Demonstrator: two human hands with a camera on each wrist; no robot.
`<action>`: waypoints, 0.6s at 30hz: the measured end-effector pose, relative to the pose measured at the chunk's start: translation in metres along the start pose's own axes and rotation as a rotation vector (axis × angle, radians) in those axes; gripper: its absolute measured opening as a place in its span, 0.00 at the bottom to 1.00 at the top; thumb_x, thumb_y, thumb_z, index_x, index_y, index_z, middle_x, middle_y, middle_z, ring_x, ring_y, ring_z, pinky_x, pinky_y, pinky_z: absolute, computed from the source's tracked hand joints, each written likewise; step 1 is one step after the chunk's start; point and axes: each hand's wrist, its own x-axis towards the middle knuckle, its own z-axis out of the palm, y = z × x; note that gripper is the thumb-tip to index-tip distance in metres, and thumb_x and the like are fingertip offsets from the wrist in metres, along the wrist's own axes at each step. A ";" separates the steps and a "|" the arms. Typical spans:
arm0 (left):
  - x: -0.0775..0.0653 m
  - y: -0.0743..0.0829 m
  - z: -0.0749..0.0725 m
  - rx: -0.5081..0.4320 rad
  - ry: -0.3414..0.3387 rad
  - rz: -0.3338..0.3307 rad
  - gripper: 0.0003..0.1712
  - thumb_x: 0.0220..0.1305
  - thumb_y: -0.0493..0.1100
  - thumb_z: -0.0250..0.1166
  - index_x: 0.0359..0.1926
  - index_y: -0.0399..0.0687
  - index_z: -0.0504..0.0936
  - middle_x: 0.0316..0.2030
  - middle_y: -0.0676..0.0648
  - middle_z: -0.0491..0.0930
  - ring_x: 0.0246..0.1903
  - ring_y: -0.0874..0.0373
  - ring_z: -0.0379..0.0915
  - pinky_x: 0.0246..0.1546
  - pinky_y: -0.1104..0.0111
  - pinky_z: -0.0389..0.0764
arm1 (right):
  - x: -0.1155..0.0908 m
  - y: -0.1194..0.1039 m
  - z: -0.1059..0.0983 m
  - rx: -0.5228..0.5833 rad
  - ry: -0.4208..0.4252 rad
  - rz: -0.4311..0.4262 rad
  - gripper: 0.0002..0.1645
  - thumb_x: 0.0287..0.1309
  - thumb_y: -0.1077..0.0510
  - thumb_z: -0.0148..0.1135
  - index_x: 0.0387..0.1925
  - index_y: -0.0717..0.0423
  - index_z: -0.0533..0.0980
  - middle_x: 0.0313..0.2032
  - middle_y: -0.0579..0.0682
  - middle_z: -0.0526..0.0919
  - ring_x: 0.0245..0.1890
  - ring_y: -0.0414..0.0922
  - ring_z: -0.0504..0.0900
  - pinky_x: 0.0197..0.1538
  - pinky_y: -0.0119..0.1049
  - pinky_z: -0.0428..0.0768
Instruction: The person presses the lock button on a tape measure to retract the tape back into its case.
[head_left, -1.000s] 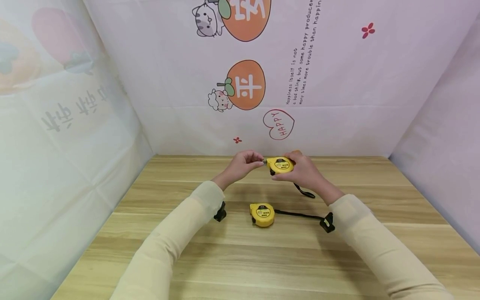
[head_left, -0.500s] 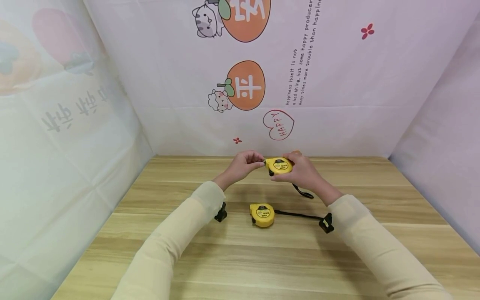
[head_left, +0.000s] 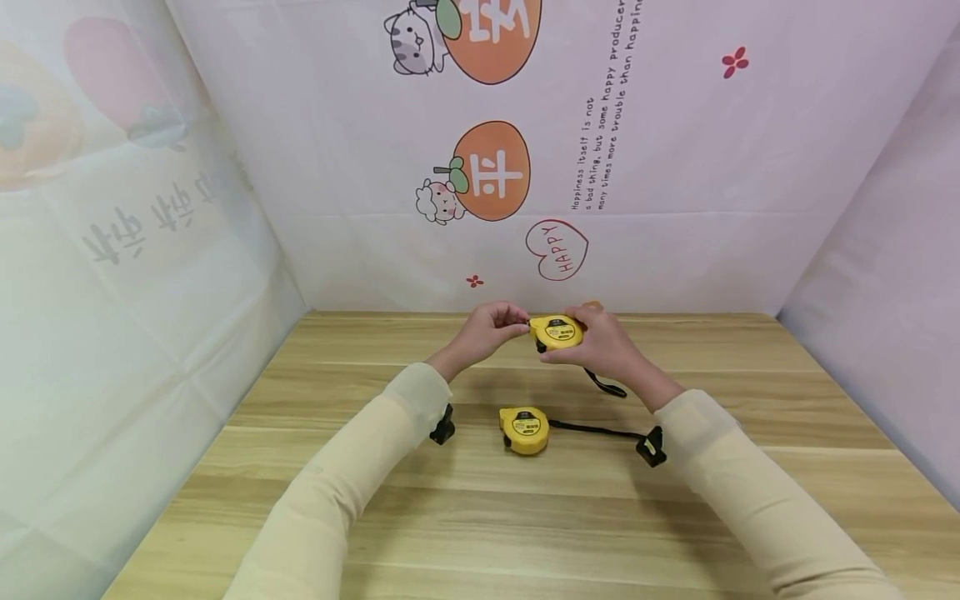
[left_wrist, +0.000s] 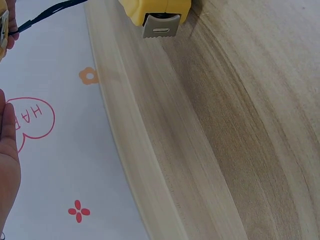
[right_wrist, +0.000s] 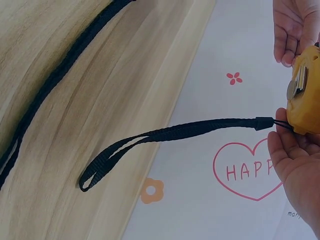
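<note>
My right hand (head_left: 603, 343) grips a yellow tape measure (head_left: 557, 332) above the back of the table, thumb below and fingers over the top. A black wrist strap (right_wrist: 200, 131) hangs from its case. At the case's left end, the thumb and fingertips of my left hand (head_left: 491, 327) pinch the tape's end tab, right by the mouth; the fingers hide most of the tab. A second yellow tape measure (head_left: 525, 432) lies nearer on the wooden table, its black strap (head_left: 596, 428) stretched to the right. Its metal end hook (left_wrist: 161, 26) shows in the left wrist view.
Behind the wooden table (head_left: 480, 533) rises a white printed cloth (head_left: 660, 250), close beyond both hands. More cloth hangs along the left side (head_left: 150, 333) and the right side (head_left: 892, 275). Black wrist cameras sit under both cuffs.
The held tape measure has shifted slightly left, so its mouth is closer to my left fingertips. My left hand stays nearly still; the tape measure on the table has not moved.
</note>
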 end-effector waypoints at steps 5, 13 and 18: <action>-0.001 0.000 0.000 -0.001 0.001 0.001 0.08 0.66 0.38 0.64 0.44 0.39 0.81 0.37 0.46 0.80 0.36 0.57 0.76 0.39 0.68 0.79 | 0.001 0.000 0.001 0.010 -0.006 0.007 0.48 0.39 0.40 0.80 0.56 0.66 0.73 0.42 0.55 0.75 0.38 0.48 0.72 0.37 0.40 0.77; -0.001 -0.001 0.000 0.001 0.000 0.007 0.09 0.66 0.37 0.64 0.45 0.38 0.81 0.37 0.45 0.81 0.40 0.47 0.77 0.40 0.68 0.80 | 0.001 0.002 0.002 0.029 -0.007 -0.004 0.50 0.38 0.38 0.80 0.56 0.66 0.73 0.41 0.54 0.75 0.37 0.48 0.73 0.37 0.40 0.78; -0.001 -0.001 0.000 0.001 -0.002 0.002 0.10 0.66 0.36 0.64 0.46 0.37 0.81 0.39 0.45 0.81 0.41 0.49 0.78 0.42 0.68 0.80 | 0.002 0.003 0.003 0.036 -0.005 -0.011 0.48 0.39 0.41 0.80 0.56 0.67 0.73 0.40 0.54 0.76 0.36 0.48 0.74 0.37 0.40 0.78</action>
